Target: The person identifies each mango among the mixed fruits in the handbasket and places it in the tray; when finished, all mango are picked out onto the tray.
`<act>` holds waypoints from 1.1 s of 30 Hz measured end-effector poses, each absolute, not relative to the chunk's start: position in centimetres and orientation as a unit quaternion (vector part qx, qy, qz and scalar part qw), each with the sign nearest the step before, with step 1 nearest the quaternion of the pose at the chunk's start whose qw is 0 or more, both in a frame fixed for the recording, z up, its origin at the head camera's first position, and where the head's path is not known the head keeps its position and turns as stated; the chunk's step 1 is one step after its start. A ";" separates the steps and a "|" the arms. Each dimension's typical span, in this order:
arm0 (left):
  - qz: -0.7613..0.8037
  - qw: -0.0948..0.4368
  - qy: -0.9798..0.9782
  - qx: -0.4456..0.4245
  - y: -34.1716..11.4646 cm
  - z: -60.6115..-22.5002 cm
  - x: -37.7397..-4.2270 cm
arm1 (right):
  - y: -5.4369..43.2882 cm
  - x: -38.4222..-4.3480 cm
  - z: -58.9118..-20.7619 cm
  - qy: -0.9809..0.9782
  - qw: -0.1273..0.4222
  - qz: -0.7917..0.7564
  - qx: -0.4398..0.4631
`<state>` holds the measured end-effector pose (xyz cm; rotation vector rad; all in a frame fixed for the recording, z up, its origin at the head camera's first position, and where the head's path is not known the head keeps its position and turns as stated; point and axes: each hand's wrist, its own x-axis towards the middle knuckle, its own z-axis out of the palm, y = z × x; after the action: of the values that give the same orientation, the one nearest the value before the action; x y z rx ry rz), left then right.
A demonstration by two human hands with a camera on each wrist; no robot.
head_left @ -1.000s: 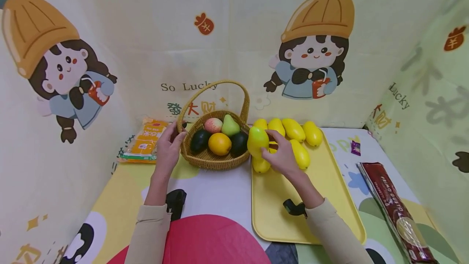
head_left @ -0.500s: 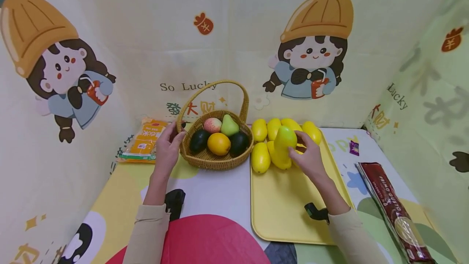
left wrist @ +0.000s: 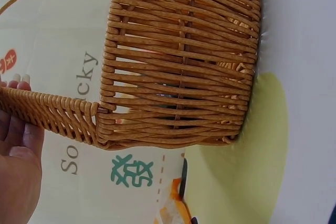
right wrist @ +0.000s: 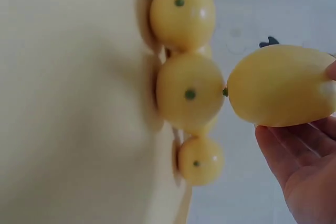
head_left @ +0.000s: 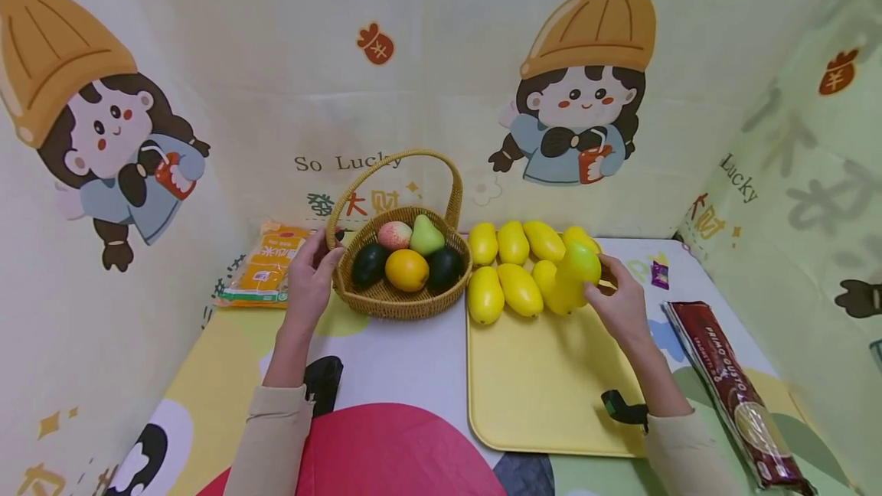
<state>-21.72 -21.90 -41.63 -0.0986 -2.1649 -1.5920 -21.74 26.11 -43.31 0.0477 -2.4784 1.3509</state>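
Observation:
My left hand (head_left: pixel 308 278) grips the left side of the wicker basket's handle (left wrist: pixel 50 114). In the basket (head_left: pixel 403 306) lie a peach (head_left: pixel 395 236), a green pear (head_left: pixel 427 236), an orange fruit (head_left: pixel 406 271) and two dark avocado-like fruits (head_left: pixel 370 265). Above the yellow tray (head_left: pixel 537 396), my right hand (head_left: pixel 625 306) holds a mango (right wrist: pixel 283 85) upright by its greenish upper end. Several yellow mangoes (head_left: pixel 520 289) lie in two rows at the tray's back. The held one hides part of those at the right; whether its tip touches one below, I cannot tell.
An orange packet of grain (head_left: pixel 265 270) lies left of the basket. To the tray's right are a small purple sweet (head_left: pixel 659 275) and a long dark red spaghetti packet (head_left: pixel 737 396). A printed cloth backdrop (head_left: pixel 441 98) stands behind the table.
My right hand has carried the mango rightward across the tray, from beside the basket to the right end of the front row. My left hand keeps its grip on the basket handle.

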 end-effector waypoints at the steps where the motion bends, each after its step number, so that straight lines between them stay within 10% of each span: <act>1: -0.577 0.223 -0.785 -0.035 -21.9 -41.6 -21.7 | 26.5 -21.7 -43.4 -0.868 0.160 0.470 0.012; 16: -0.580 0.226 -0.782 -0.036 -22.0 -41.7 -21.6 | 30.5 -23.0 -44.8 -0.918 0.045 0.390 -0.061; 33: -0.586 0.231 -0.776 -0.041 -21.9 -41.8 -21.7 | 29.5 -24.9 -47.1 -0.903 0.068 0.416 -0.085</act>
<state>-21.70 -21.90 -41.84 -0.1114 -2.1324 -1.6114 -24.86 29.54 -47.11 -0.2557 -2.7204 1.2531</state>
